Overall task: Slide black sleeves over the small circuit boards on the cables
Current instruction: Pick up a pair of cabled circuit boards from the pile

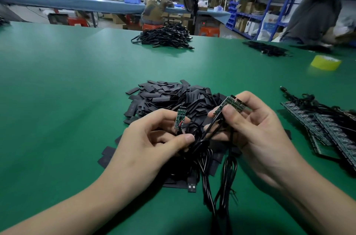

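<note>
My left hand (152,138) pinches a black cable just below a small green circuit board (180,118), which stands upright above my fingers. My right hand (254,129) grips a bunch of several small circuit boards (231,104) by their cables, fanned out above my thumb. The black cables (212,173) hang from both hands down to the green table, one ending in a USB plug (192,186). A heap of flat black sleeves (169,96) lies just behind my hands.
More boards with cables (327,125) lie in rows at the right. A pile of black cables (165,37) sits at the far middle, another dark pile (267,49) at the far right. A yellow tape roll (326,62) stands right. Another person (316,7) leans at the table's right corner.
</note>
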The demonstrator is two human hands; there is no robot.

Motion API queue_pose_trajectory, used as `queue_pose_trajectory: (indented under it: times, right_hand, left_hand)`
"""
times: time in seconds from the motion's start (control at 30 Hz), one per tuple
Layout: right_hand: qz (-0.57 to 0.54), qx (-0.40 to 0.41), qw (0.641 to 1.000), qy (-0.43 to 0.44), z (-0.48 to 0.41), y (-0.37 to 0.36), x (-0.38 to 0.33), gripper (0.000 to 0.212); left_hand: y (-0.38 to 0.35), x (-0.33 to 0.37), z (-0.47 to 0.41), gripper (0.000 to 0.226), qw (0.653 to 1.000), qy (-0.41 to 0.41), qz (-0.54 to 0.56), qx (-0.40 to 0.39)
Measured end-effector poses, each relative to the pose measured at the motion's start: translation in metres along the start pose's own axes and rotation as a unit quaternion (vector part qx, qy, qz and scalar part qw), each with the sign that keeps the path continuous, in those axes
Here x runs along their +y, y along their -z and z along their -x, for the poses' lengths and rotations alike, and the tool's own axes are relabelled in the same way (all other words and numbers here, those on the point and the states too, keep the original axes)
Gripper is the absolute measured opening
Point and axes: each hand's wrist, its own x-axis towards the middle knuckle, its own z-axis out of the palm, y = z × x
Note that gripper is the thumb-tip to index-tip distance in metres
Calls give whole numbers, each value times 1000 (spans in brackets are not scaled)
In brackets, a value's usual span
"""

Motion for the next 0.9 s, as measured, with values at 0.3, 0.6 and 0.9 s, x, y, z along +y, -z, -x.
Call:
queue_pose_trajectory:
  times: [0.3, 0.6, 0.9]
  right_hand:
    - [-68, 31, 993, 94, 2, -4, -26, 5]
    - [255, -50, 963, -68, -19, 55, -69, 28]
    - [703, -127, 694, -91, -16, 43, -65, 39]
  left_hand:
    - [-5, 1, 5, 26, 995, 0, 6, -102]
    - [-4, 5, 7, 12, 997, -19, 18, -77]
    - [3, 7, 3, 4, 994, -81, -73, 22]
